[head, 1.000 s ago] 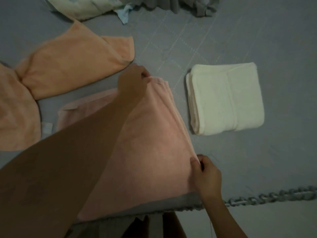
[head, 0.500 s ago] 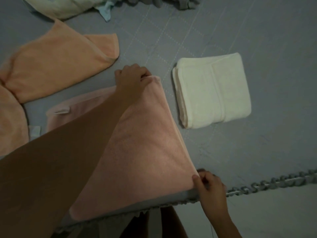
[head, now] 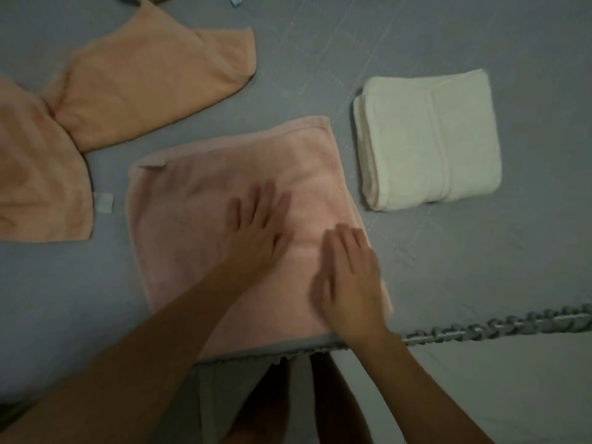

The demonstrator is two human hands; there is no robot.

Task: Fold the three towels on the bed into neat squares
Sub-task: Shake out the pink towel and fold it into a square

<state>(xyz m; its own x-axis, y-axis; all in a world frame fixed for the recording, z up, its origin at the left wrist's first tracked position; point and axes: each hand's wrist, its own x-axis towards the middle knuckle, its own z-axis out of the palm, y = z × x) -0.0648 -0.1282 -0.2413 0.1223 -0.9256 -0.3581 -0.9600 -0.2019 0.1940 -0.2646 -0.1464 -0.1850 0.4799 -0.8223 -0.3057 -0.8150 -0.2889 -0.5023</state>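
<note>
Both grips flat, fingers straight, holding nothing: left hand (head: 259, 232) and right hand (head: 349, 277) pressed palm-down on pink towel (head: 198, 238), folded, near bed (head: 480, 267) edge. Cream towel (head: 429, 139) folded square just right of it. Orange towel (head: 128, 88) unfolded, far left, spread on grey sheet.

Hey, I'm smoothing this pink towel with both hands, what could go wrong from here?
1. The folded pink terry towel lies right at the near edge of the grey bed sheet. With the left hand and right hand pressing flat on it, a push toward you might slide it off.
2. Its layers look slightly offset along the right side, so the next fold may come out uneven.
3. The unfolded orange terry towel lies close by on the left, so a wide sweep could drag it.
</note>
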